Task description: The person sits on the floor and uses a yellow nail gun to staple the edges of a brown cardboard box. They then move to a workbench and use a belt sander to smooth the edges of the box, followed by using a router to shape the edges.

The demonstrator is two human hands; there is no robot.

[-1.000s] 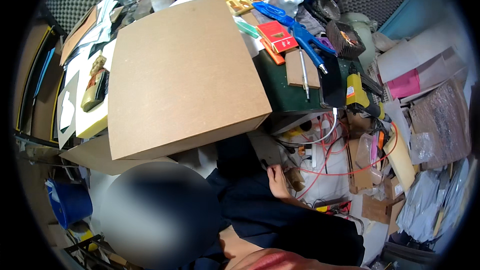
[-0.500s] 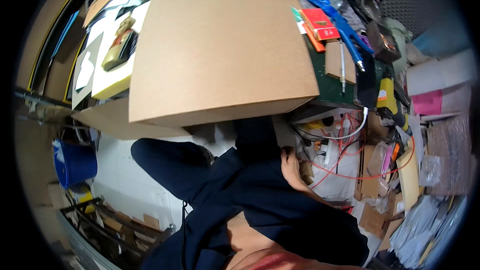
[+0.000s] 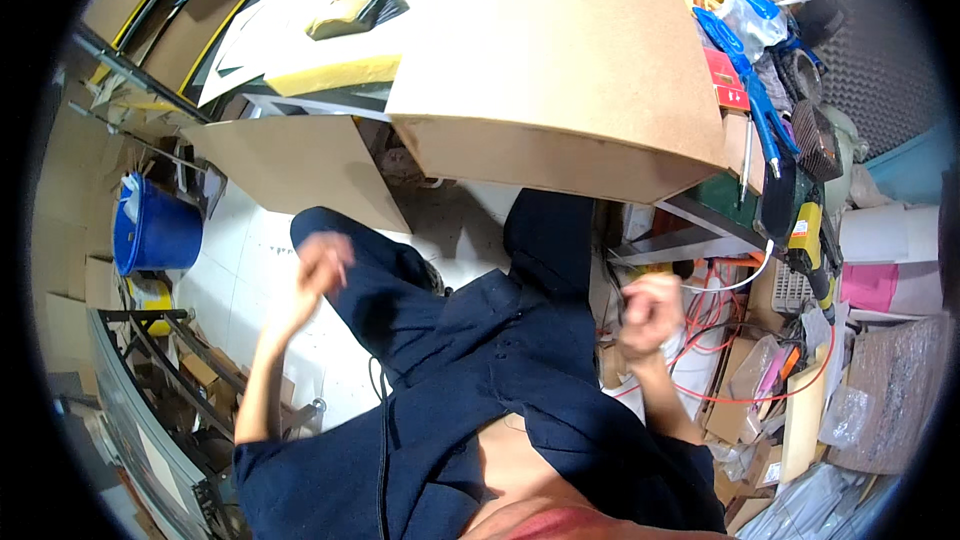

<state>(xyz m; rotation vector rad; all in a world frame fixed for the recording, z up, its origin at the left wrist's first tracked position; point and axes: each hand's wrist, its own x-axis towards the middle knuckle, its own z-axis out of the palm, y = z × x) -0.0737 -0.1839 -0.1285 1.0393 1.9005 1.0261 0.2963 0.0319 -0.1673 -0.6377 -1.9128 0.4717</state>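
Left hand (image 3: pixel 322 265), blurred with fingers partly curled, is over the left knee of the dark trousers (image 3: pixel 365 305); right hand (image 3: pixel 652 310), also curled and blurred, is beside the right thigh. I cannot tell whether either holds anything. Beyond both, a large brown box (image 3: pixel 545 50) sits on the tabletop (image 3: pixel 728 200), overhanging its front edge, right of a gold figurine (image 3: pixel 355 5).

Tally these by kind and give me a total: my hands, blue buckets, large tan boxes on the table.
Hands: 2 (left hand, right hand)
Blue bucket: 1
Large tan box: 1
Total: 4
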